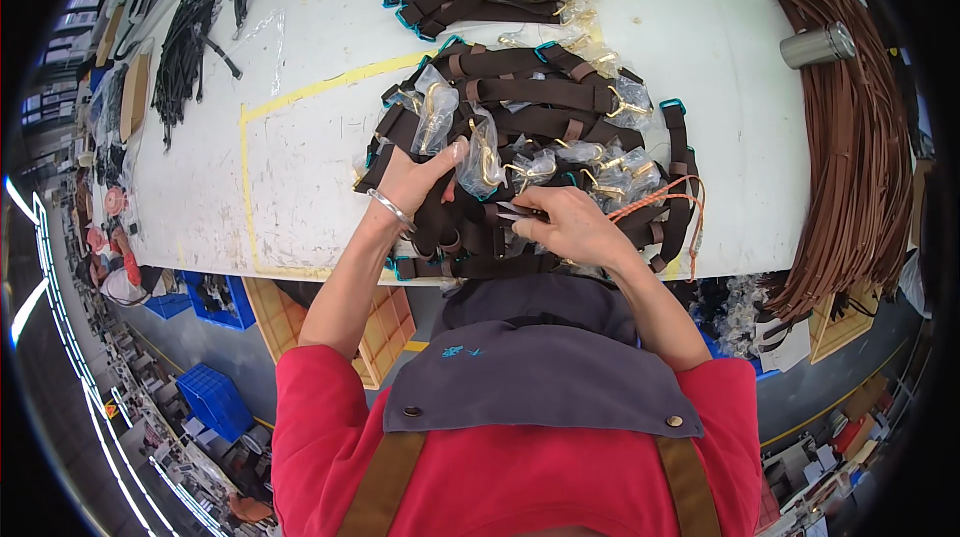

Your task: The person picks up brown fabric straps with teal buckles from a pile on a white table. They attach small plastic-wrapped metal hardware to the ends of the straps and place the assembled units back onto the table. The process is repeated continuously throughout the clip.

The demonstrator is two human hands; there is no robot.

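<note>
Evidently, mid-frame, my left hand (pixel 408 182) grasps dark straps (pixel 436 227), probably to steady them, while my right hand (pixel 572 225) clasps silver snips (pixel 512 212) pointing left.

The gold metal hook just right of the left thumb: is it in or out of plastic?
In: crinkled clear plastic wrap shows around the gold metal hook.

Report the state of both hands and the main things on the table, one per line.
Left hand: on the straps, fingers partly hidden.
Right hand: closed on the snips.
Snips: held, blades seemingly parted.
Straps: heaped, overlapping.
Hooks: many wrapped in clear plastic.
Cord: looped over straps.
Canister: upright or lying, cannot tell.
Brown strips: bundled lengthwise.
</note>
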